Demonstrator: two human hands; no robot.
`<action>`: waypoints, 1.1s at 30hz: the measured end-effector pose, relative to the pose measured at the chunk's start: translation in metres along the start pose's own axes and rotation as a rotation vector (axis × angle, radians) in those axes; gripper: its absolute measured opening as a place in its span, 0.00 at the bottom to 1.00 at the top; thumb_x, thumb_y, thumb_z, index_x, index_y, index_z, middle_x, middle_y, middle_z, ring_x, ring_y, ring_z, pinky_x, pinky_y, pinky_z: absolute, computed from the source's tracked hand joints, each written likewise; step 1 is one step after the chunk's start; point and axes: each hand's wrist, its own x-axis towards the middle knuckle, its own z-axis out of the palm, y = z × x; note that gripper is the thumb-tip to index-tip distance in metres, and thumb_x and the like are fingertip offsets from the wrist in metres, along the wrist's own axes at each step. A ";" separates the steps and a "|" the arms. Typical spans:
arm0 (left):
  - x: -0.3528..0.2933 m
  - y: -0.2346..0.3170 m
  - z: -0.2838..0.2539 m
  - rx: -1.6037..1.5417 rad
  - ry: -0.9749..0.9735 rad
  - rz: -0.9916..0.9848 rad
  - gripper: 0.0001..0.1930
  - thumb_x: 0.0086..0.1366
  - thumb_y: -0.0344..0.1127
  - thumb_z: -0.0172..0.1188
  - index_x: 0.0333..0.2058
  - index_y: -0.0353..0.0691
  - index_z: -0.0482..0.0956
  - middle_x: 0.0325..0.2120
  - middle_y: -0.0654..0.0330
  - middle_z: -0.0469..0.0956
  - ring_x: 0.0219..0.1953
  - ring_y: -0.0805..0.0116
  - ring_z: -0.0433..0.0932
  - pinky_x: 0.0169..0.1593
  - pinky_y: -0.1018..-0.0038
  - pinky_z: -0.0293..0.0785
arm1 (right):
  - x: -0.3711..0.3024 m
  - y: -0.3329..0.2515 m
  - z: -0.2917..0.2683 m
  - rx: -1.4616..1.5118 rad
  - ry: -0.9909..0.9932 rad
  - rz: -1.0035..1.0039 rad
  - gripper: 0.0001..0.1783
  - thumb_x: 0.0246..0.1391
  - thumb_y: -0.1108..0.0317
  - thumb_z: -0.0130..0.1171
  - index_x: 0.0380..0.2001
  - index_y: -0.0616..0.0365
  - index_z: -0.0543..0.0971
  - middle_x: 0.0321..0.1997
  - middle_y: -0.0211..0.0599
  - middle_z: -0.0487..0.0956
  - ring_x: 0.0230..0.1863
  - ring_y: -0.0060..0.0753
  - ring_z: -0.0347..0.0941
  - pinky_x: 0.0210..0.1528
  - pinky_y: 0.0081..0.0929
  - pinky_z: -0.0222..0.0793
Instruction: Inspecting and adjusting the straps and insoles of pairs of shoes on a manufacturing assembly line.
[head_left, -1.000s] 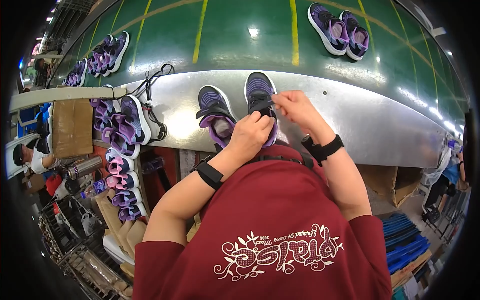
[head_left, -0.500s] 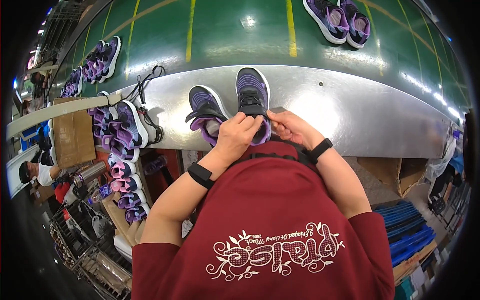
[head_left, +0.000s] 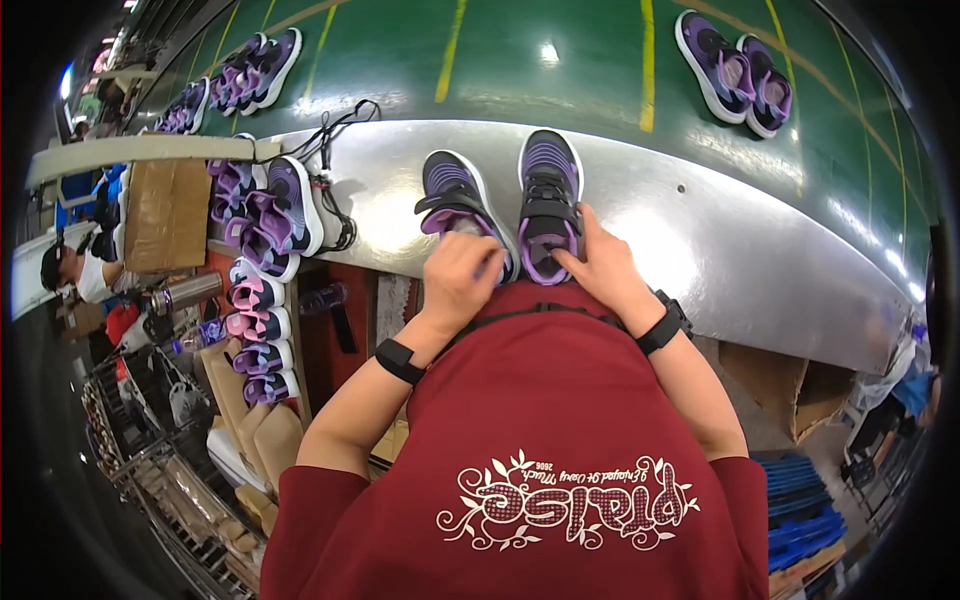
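The heel of the left shoe (head_left: 455, 195) is hidden under the left hand (head_left: 458, 275), and the heel of the right shoe (head_left: 548, 200) sits partly behind the right hand (head_left: 603, 268). The fingertips of both hands are tucked out of sight against the shoes, so how firmly each grip closes is hard to make out. The person's red shirt (head_left: 540, 440) covers the near edge of the worktop (head_left: 740, 250).

Against half a second ago, both hands sit lower on the heels: the left hand has come off the right shoe's tongue and now rests at the left shoe's heel, while the right hand has slid closer to the right shoe's heel.

The left hand is curled, knuckles up, fingers folded over the back of the left shoe; its grip looks pressed down on the heel. The right hand lies flatter, thumb and forefinger pinching the collar of the right shoe. Both wrists wear black bands, and the forearms angle inward from the lower edge.

The two purple shoes stand side by side, toes away, on the metal worktop just before the green belt (head_left: 560, 60).
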 end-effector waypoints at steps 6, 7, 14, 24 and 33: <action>-0.033 -0.030 -0.001 -0.127 0.301 -0.631 0.16 0.54 0.31 0.65 0.38 0.34 0.69 0.32 0.54 0.69 0.33 0.62 0.71 0.38 0.70 0.70 | 0.009 0.005 0.000 -0.166 0.067 0.047 0.32 0.50 0.65 0.49 0.56 0.73 0.58 0.27 0.61 0.76 0.29 0.60 0.75 0.34 0.48 0.71; -0.033 -0.032 0.000 -0.254 0.350 -0.723 0.17 0.54 0.31 0.65 0.39 0.33 0.69 0.33 0.54 0.69 0.33 0.63 0.71 0.39 0.70 0.71 | 0.010 0.008 -0.003 -0.178 0.146 0.054 0.32 0.50 0.66 0.49 0.56 0.71 0.59 0.27 0.62 0.76 0.29 0.61 0.74 0.35 0.48 0.71; -0.028 -0.044 -0.005 -0.330 0.202 -0.631 0.16 0.58 0.31 0.61 0.43 0.30 0.75 0.33 0.53 0.72 0.31 0.64 0.77 0.35 0.71 0.75 | 0.022 -0.054 -0.044 -0.325 0.327 -0.161 0.27 0.49 0.73 0.56 0.55 0.61 0.68 0.46 0.48 0.74 0.48 0.48 0.68 0.52 0.36 0.65; -0.020 -0.061 -0.041 0.144 -0.098 -0.166 0.11 0.51 0.27 0.60 0.36 0.36 0.81 0.34 0.56 0.75 0.41 0.55 0.72 0.45 0.64 0.69 | 0.072 -0.084 0.040 0.095 -0.098 -0.082 0.26 0.50 0.73 0.50 0.56 0.60 0.67 0.30 0.61 0.76 0.36 0.63 0.73 0.37 0.47 0.67; 0.020 -0.058 -0.027 -0.116 0.048 -0.210 0.20 0.48 0.29 0.65 0.43 0.37 0.76 0.32 0.54 0.75 0.36 0.53 0.72 0.40 0.67 0.71 | 0.070 -0.100 0.039 0.077 -0.124 -0.117 0.25 0.49 0.75 0.49 0.54 0.60 0.67 0.30 0.60 0.77 0.35 0.63 0.73 0.40 0.49 0.67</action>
